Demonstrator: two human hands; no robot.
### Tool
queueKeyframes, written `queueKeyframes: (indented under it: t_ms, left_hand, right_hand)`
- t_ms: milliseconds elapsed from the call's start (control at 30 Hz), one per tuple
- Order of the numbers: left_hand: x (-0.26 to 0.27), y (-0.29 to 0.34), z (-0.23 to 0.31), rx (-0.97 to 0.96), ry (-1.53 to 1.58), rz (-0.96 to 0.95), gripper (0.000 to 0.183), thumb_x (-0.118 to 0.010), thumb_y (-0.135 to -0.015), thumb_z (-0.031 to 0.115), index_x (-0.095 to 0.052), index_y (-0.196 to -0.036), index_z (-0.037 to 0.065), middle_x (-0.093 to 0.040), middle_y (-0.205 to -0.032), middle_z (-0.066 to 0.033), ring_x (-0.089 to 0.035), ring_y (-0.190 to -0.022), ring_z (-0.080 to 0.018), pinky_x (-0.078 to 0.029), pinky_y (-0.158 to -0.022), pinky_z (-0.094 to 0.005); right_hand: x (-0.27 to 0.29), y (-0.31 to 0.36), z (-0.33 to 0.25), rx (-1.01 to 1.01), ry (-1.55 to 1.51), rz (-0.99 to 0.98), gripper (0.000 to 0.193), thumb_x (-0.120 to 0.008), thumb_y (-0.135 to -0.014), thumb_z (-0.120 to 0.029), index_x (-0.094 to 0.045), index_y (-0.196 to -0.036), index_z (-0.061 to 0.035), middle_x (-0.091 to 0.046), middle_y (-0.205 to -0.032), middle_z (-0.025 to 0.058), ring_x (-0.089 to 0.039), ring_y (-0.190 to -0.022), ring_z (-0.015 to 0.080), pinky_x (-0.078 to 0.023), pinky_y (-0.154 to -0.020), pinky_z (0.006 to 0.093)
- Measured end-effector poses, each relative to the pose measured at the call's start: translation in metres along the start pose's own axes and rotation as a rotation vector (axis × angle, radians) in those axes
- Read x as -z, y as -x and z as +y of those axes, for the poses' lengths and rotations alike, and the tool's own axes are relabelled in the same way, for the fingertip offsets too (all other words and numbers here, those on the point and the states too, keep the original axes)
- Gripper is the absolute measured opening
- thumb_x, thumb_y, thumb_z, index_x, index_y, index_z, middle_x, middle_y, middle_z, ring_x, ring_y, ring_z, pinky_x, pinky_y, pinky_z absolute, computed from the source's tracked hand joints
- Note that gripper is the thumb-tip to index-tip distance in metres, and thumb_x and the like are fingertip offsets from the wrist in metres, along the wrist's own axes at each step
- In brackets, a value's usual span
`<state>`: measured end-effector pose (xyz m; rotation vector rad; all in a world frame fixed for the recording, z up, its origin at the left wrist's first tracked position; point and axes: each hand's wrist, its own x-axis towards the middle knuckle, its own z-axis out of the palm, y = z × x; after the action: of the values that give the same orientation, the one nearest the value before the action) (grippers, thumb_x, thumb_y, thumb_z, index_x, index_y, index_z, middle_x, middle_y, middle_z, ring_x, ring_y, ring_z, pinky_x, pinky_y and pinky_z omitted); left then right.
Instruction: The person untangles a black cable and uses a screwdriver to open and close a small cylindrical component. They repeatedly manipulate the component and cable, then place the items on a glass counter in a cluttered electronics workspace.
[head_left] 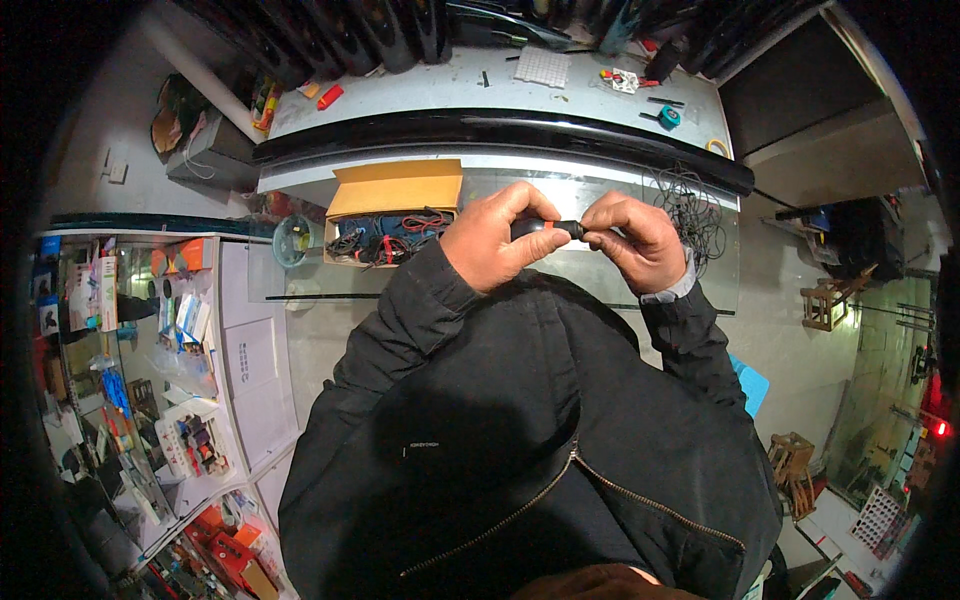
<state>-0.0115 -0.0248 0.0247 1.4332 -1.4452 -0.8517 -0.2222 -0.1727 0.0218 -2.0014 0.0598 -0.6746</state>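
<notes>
As hands (490,238) (636,240) hold cylinder (549,225), box (397,188) (cables (385,250) inside)

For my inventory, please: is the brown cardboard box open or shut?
Open: the brown cardboard box has its lid flap raised, exposing dark and red cables inside.

That's a black jacket (480,400), brassy zip (573,456), pale lettering (424,446). A whitish cuff (674,289) peeks from the right sleeve (690,335).
</notes>
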Motion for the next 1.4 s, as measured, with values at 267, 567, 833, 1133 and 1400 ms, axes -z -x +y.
queueKeyframes:
  t_ms: [267, 567, 833, 1133, 1400]
  left_hand:
    - [-0.003, -0.002, 0.001, 0.225, 0.297, -0.116, 0.023, -0.069, -0.106, 0.023, -0.066, -0.115, 0.002, -0.071, -0.095, -0.0047, -0.067, -0.080, -0.0128, -0.054, -0.076, -0.0292]
    - [-0.007, -0.003, 0.004, -0.128, -0.150, 0.110, 0.029, -0.079, -0.097, 0.026, -0.069, -0.112, 0.004, -0.070, -0.096, -0.0097, -0.069, -0.088, -0.0230, -0.054, -0.079, -0.0342]
    - [-0.005, -0.004, 0.006, -0.181, -0.224, 0.136, 0.031, -0.083, -0.092, 0.027, -0.071, -0.110, 0.004, -0.070, -0.096, -0.0113, -0.070, -0.086, -0.0272, -0.054, -0.076, -0.0358]
    - [0.003, -0.006, 0.006, 0.012, -0.015, 0.018, 0.025, -0.074, -0.101, 0.024, -0.072, -0.112, 0.003, -0.074, -0.094, -0.0102, -0.071, -0.085, -0.0210, -0.054, -0.077, -0.0328]
    - [0.003, -0.009, 0.004, -0.009, -0.028, 0.067, 0.026, -0.076, -0.099, 0.027, -0.072, -0.112, 0.004, -0.074, -0.094, -0.0097, -0.070, -0.085, -0.0211, -0.054, -0.077, -0.0329]
  right_hand:
    - [0.002, 0.000, -0.002, 0.058, 0.048, -0.039, 0.014, -0.071, -0.094, 0.006, -0.066, -0.106, 0.0011, -0.070, -0.098, 0.0128, -0.069, -0.086, 0.0238, -0.056, -0.076, 0.0341]
    - [-0.008, 0.010, -0.005, -0.468, -0.347, 0.123, 0.017, -0.076, -0.099, -0.012, -0.070, -0.107, 0.0016, -0.071, -0.094, 0.0046, -0.068, -0.081, 0.0120, -0.056, -0.073, 0.0276]
    - [-0.012, 0.009, -0.008, -0.477, -0.276, 0.159, 0.015, -0.074, -0.101, -0.013, -0.071, -0.102, 0.0012, -0.070, -0.090, 0.0038, -0.065, -0.076, 0.0098, -0.053, -0.067, 0.0265]
    - [-0.007, -0.002, -0.009, -0.111, 0.131, 0.047, 0.012, -0.074, -0.096, 0.001, -0.069, -0.106, 0.0033, -0.071, -0.093, 0.0100, -0.070, -0.080, 0.0177, -0.056, -0.070, 0.0306]
    - [-0.010, -0.002, 0.000, -0.147, 0.041, 0.118, 0.020, -0.079, -0.092, -0.002, -0.071, -0.110, 0.0021, -0.074, -0.097, 0.0108, -0.073, -0.088, 0.0201, -0.058, -0.078, 0.0334]
